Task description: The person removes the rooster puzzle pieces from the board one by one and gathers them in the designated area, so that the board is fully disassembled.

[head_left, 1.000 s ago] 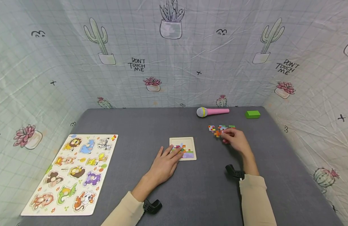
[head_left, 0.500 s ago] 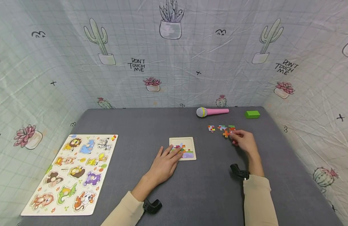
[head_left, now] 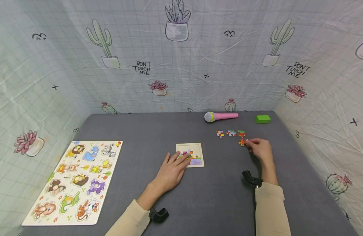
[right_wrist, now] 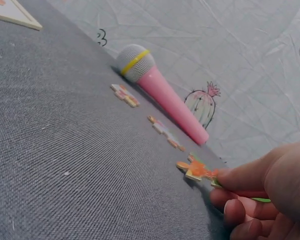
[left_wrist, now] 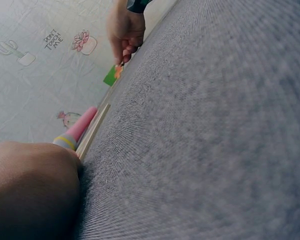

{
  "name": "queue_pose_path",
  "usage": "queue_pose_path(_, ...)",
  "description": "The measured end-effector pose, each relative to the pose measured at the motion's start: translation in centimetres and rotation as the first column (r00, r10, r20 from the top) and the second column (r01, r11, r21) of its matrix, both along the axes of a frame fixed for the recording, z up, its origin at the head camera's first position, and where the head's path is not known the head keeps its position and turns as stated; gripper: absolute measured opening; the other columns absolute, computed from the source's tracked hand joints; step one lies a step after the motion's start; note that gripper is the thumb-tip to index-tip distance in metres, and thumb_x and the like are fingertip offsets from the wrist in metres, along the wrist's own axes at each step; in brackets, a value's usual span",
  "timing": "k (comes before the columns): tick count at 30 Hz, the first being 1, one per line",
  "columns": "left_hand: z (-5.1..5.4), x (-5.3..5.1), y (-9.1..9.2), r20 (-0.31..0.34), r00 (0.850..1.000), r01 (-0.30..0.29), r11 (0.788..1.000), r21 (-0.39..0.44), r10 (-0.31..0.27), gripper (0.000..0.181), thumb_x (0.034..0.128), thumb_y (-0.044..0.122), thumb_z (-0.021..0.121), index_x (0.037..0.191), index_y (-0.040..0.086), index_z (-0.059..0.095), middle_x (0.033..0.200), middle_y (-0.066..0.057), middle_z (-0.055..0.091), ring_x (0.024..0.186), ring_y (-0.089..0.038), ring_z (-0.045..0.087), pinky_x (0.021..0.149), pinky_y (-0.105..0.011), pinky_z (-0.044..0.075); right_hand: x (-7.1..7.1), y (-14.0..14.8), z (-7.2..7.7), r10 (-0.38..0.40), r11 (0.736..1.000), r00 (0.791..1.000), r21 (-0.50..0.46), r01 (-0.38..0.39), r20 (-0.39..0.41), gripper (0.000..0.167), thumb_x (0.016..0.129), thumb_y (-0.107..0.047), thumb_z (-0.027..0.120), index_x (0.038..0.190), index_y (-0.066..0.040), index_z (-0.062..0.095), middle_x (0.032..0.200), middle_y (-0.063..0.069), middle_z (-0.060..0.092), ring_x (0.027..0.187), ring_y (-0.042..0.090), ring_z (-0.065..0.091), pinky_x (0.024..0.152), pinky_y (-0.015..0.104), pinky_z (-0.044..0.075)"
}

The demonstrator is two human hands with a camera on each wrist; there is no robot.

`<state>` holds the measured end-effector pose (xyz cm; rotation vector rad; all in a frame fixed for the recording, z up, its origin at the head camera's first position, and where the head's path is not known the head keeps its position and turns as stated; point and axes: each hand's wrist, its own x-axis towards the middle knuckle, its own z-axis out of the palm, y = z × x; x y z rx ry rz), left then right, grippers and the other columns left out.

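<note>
Along the left edge of the grey desk (head_left: 217, 193), reaching down to its front-left corner, we see a large animal puzzle board (head_left: 70, 189) lying flat.

Next in size come the hands. The left hand (head_left: 174, 170) lies with its fingers straight and slightly spread, their tips over a small wooden puzzle frame (head_left: 188, 144) near the middle of the desk. The right hand (head_left: 260, 149), nearer the right edge, pinches an orange puzzle piece (head_left: 242, 142) between thumb and fingers.

Part of the frame shows coloured picture and its upper part looks pale and bare, so we judge it only partly filled — though the fingers hide some of it.

By the back edge lie a pink microphone (head_left: 227, 116) and, toward the back-right corner, a green block (head_left: 262, 119).

Smallest are three loose puzzle pieces (head_left: 231, 133) in a row just in front of the microphone, beyond the pinched one.

We take the step in hand to be handling a single piece while the left hand steadies the frame. The next move seems to call for a light, secure pinch — and a check of the piece's tabs. Whether it touches the desk, we cannot tell.
</note>
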<state>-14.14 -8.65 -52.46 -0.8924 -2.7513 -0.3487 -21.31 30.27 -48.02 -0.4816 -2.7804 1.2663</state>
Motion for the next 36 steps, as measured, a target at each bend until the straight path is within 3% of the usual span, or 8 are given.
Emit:
queue_pose_path(14,-0.08,0.14,-0.12,-0.003,1.000,0.002,1.000,0.013,-0.002,0.039,0.1031,0.026,0.054,0.142,0.022,0.059,0.151,0.003,0.052,0.144,-0.031,0.044,0.114,-0.065,0.033,-0.10,-0.52,-0.12,-0.056,0.994,0.998,0.093,0.054,0.016,0.033,0.096,-0.025,0.065,0.112,0.004,0.071,0.082,0.013,0.072,0.055,0.003,0.057,0.053,0.023,0.046)
queue_pose_path(17,-0.12,0.13,-0.11,0.000,1.000,0.004,1.000,0.017,-0.004,0.039,0.1035,0.026,0.053,0.142,0.022,0.058,0.152,0.003,0.052,0.144,-0.031,0.044,0.114,-0.065,0.033,-0.10,-0.45,-0.27,-0.062,0.993,0.998,0.101,0.059,0.025,0.034,0.097,-0.025,0.063,0.113,0.004,0.070,0.083,0.015,0.072,0.080,0.020,0.064,0.058,0.024,0.045)
queue_pose_path(21,-0.10,0.13,-0.10,-0.004,1.000,0.004,1.000,0.015,-0.004,0.039,0.1036,0.026,0.053,0.142,0.023,0.058,0.152,0.003,0.052,0.144,-0.031,0.044,0.114,-0.065,0.033,-0.01,-0.39,-0.38,-0.066,0.992,0.997,0.110,0.062,0.035,0.033,0.097,-0.025,0.063,0.111,0.004,0.070,0.079,0.012,0.070,0.105,0.040,0.054,0.059,0.026,0.044)
queue_pose_path(27,-0.18,0.07,-0.11,0.004,1.000,0.001,1.000,0.010,-0.001,0.040,0.1041,0.027,0.052,0.143,0.023,0.057,0.152,0.004,0.051,0.145,-0.031,0.043,0.114,-0.064,0.033,-0.07,-0.24,-0.45,-0.053,0.992,0.998,0.120,0.049,0.029,0.032,0.095,-0.025,0.066,0.108,0.004,0.072,0.075,0.009,0.070,0.075,0.024,0.065,0.054,0.024,0.046)
queue_pose_path(30,-0.16,0.05,-0.09,0.008,1.000,0.005,1.000,0.020,-0.005,0.040,0.1041,0.026,0.052,0.143,0.022,0.057,0.152,0.003,0.052,0.145,-0.031,0.043,0.114,-0.065,0.032,-0.15,-0.16,-0.51,-0.047,0.991,0.999,0.127,0.044,0.020,0.032,0.094,-0.024,0.067,0.107,0.004,0.072,0.075,0.009,0.070,0.063,0.015,0.063,0.053,0.023,0.046)
queue_pose_path(36,-0.09,0.01,-0.05,0.004,1.000,0.011,0.999,0.030,-0.011,0.039,0.1039,0.025,0.053,0.142,0.022,0.059,0.151,0.002,0.053,0.144,-0.032,0.044,0.114,-0.065,0.032,-0.13,-0.12,-0.58,-0.049,0.992,0.999,0.117,0.048,0.011,0.032,0.095,-0.025,0.066,0.107,0.005,0.071,0.077,0.011,0.070,0.056,0.007,0.059,0.052,0.024,0.048)
